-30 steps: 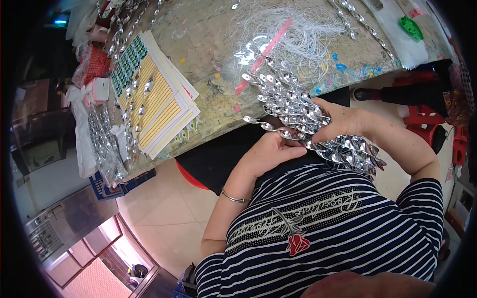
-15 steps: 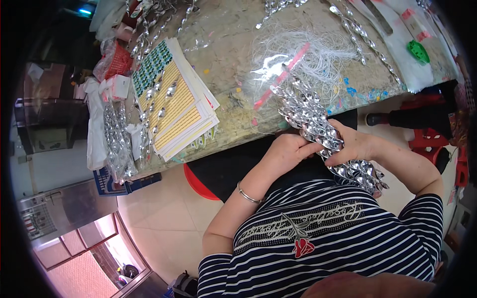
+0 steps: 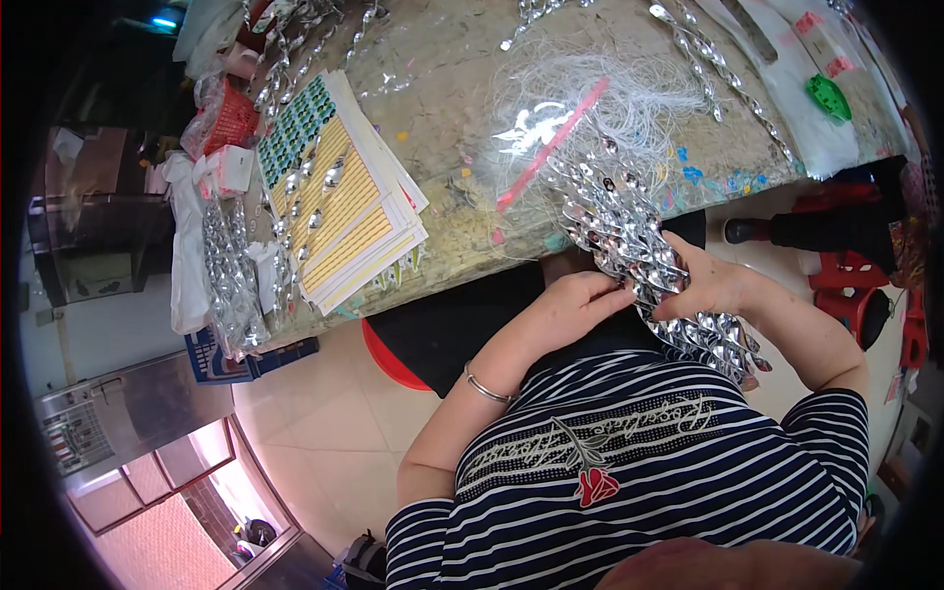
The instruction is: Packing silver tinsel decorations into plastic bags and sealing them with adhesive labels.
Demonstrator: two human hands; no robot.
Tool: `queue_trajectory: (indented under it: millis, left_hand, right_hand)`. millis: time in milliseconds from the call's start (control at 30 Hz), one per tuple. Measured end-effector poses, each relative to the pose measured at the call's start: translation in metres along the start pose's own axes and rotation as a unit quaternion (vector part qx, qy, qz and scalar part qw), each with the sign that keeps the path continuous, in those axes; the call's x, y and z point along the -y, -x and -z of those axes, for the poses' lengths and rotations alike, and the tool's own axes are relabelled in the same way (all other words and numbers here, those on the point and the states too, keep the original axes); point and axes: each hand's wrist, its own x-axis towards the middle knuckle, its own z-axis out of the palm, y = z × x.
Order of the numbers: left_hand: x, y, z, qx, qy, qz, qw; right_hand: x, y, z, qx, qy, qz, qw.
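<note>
A thick bundle of shiny silver twisted strips slants from the table's near edge down past my lap. Around its middle my right hand is wrapped, thumb and fingers on opposite sides. My left hand meets the bundle from the left, its thumb and fingertips pinched against the strips. The bundle's upper end lies over the table edge beside a pink strip and a tangle of clear thin threads. Some of my left fingers are hidden under the hand.
Printed sheets with a few silver twists lie on the left of the worn table. At its left edge are bagged silver twists and a red basket. A green plastic piece sits at the right. A red stool stands below.
The bundle's upper strips have spread and shifted slightly to the right, away from the pink strip. Both hands stay on the bundle, with the left fingers a little moved.
</note>
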Motion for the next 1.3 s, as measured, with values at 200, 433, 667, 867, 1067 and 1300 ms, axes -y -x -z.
queue_trajectory:
  millis: [200,433,667,867,1067,1300]
  left_hand:
    - [0.009,0.004,0.0,0.008,0.045,-0.005,0.999]
    - [0.022,-0.003,-0.01,-0.047,0.235,0.075,0.968]
    - [0.026,-0.009,-0.013,-0.115,0.37,0.042,0.921]
    - [0.03,-0.007,-0.011,-0.128,0.365,0.006,0.922]
    - [0.029,-0.002,-0.007,-0.082,0.28,0.055,0.955]
    - [0.01,-0.005,-0.009,-0.098,0.245,-0.1,0.959]
  right_hand:
    - [-0.002,-0.002,0.004,0.003,-0.006,-0.02,1.0]
    - [-0.001,-0.004,0.006,0.002,-0.006,-0.038,0.999]
    - [-0.005,-0.006,0.008,0.01,-0.015,-0.037,0.999]
    - [-0.006,-0.005,0.007,0.01,-0.011,-0.033,0.999]
    - [0.009,-0.002,-0.001,0.053,0.016,-0.055,0.997]
    - [0.01,-0.004,-0.007,0.084,0.039,-0.063,0.994]
